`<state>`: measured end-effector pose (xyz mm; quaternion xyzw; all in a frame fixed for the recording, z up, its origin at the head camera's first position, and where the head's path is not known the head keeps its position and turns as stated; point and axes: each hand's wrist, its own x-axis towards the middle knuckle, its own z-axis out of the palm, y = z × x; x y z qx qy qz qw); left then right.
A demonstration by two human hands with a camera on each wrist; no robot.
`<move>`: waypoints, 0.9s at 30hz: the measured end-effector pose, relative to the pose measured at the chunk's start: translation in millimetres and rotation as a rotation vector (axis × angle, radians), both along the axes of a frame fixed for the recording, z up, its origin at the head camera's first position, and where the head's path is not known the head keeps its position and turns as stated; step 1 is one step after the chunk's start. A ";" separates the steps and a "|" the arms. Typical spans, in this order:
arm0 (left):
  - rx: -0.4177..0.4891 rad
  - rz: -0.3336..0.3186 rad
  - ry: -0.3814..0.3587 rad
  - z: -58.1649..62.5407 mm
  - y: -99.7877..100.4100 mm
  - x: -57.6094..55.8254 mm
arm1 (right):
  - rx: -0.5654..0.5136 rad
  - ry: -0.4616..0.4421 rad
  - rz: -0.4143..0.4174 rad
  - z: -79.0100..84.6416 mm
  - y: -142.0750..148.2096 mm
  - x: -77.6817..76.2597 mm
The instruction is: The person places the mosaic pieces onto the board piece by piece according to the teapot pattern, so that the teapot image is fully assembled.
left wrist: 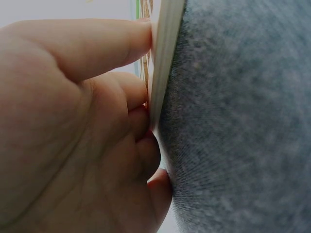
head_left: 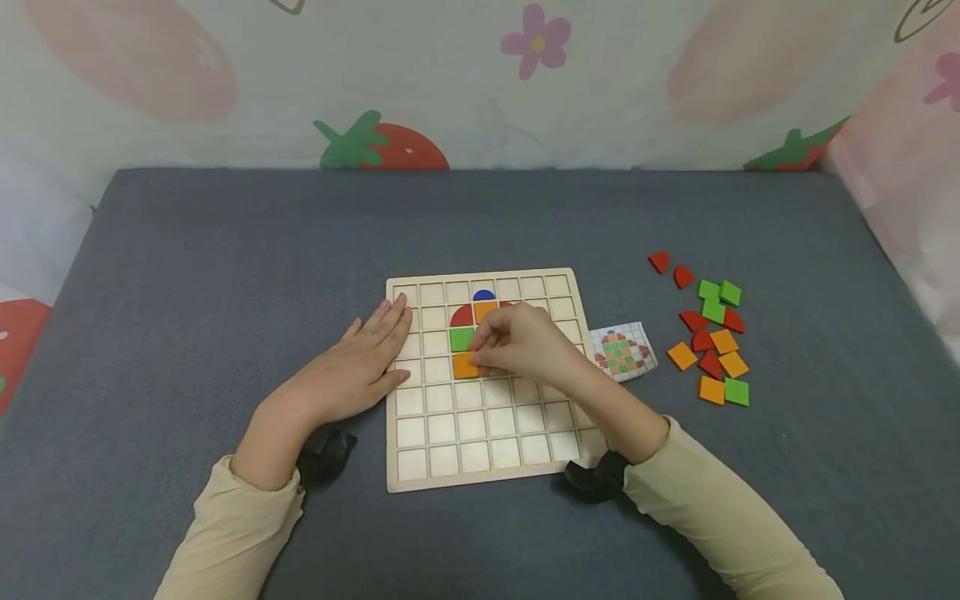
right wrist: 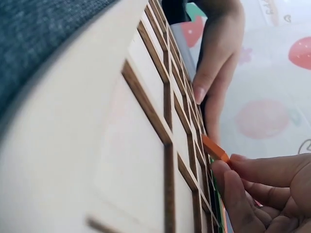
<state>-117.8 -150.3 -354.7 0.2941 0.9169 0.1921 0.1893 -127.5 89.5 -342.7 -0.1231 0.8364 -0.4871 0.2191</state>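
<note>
A wooden grid board lies on the grey cloth. My right hand pinches an orange square tile between thumb and fingers, low over a cell in the third column. In the right wrist view that orange tile is tilted at the fingertips. My left hand rests on the board's left edge with its fingers straight. Just above the held tile sit a green square, a red quarter-round piece, another orange square and a blue half-round piece. The right hand partly hides more pieces.
Right of the board a pattern card lies partly against its edge. Farther right are loose red pieces, green squares and orange squares. A black wrist device hangs beneath the right wrist, over the board's near corner.
</note>
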 end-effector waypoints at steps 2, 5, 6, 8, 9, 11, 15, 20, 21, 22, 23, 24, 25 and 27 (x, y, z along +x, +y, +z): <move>0.000 0.000 0.000 0.3 0.0 0.1 | 0.020 0.024 0.009 0.4 -1.1 1.0; 0.002 -0.001 0.002 0.5 0.2 0.2 | 0.045 0.053 0.017 0.4 -1.7 2.3; 0.002 -0.002 0.002 0.5 0.2 0.2 | 0.052 0.059 0.017 0.4 -1.7 2.7; 0.002 -0.002 0.003 0.3 0.2 0.2 | 0.062 0.062 0.017 0.5 -1.8 3.0; 0.002 -0.002 0.001 0.1 0.1 0.1 | 0.068 0.063 0.016 0.5 -1.7 3.1; 0.001 -0.001 0.000 -0.2 0.0 0.0 | 0.075 0.064 0.016 0.2 -1.8 3.2; 0.000 0.002 -0.004 -0.7 -0.4 0.1 | 0.090 0.068 0.018 -0.7 -2.1 3.2; 0.003 0.005 -0.003 -0.6 -0.7 0.8 | 0.110 0.079 0.013 -0.7 -1.2 3.3; 0.004 0.006 -0.002 -0.6 -0.6 0.9 | 0.109 0.076 0.011 -0.2 -0.4 3.4; 0.005 0.005 -0.002 -0.6 -0.6 0.9 | 0.110 0.077 0.011 0.0 0.8 3.5; 0.007 0.006 -0.001 -0.7 -0.5 0.9 | 0.112 0.081 0.013 0.6 2.4 3.6; 0.008 0.005 0.000 -0.8 -0.5 0.9 | 0.115 0.083 0.012 1.3 4.6 3.8; 0.008 0.004 0.001 -0.8 -0.4 0.8 | 0.115 0.082 0.009 2.0 7.3 4.0; 0.008 0.002 0.001 -0.7 0.0 0.5 | 0.114 0.083 -0.002 3.4 14.3 4.6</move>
